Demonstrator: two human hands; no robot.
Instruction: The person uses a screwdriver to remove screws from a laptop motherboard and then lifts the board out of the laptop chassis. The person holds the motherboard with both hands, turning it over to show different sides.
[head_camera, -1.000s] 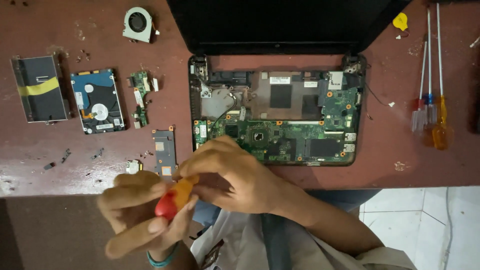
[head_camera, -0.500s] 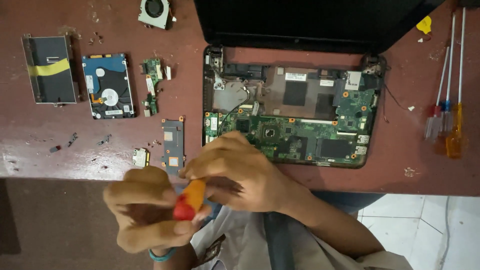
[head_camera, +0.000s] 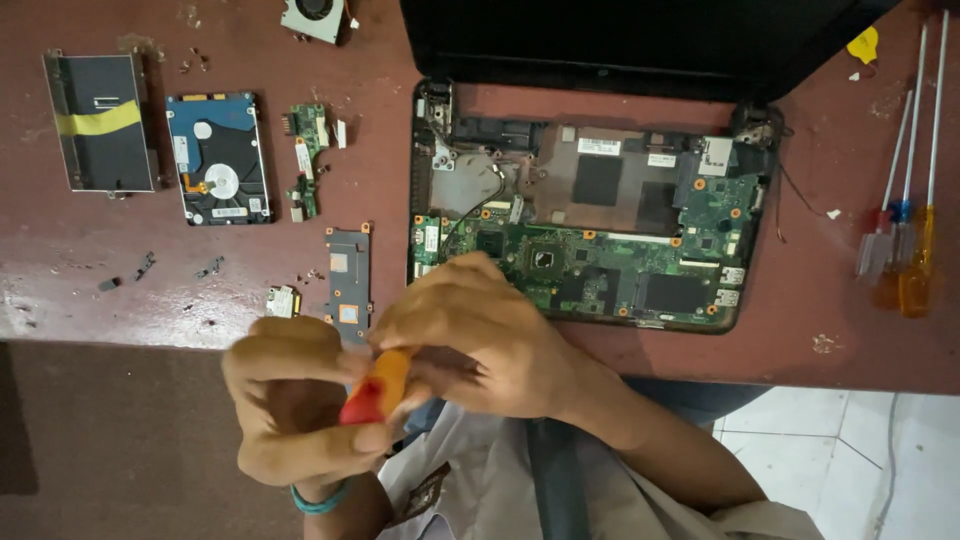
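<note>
Both of my hands meet near the table's front edge, in front of an opened laptop (head_camera: 590, 215) whose green mainboard is bare. My left hand (head_camera: 290, 395) is wrapped around an orange and red tool handle (head_camera: 372, 388). My right hand (head_camera: 480, 335) covers the handle's upper end with its fingers closed on it. The tool's tip is hidden by my hands. A small grey board (head_camera: 348, 272) lies on the table just beyond my fingers.
On the dark red table (head_camera: 200, 290) lie a hard drive (head_camera: 218, 158), a metal drive caddy (head_camera: 100, 122), a small green board (head_camera: 308, 160), a fan (head_camera: 315, 18) and loose screws. Three screwdrivers (head_camera: 905, 240) rest at the right. White floor tiles (head_camera: 860, 450) show below.
The view has drifted, so the table's things sit further right and lower than before. My hands stay together on the handle, which has turned slightly between them.
</note>
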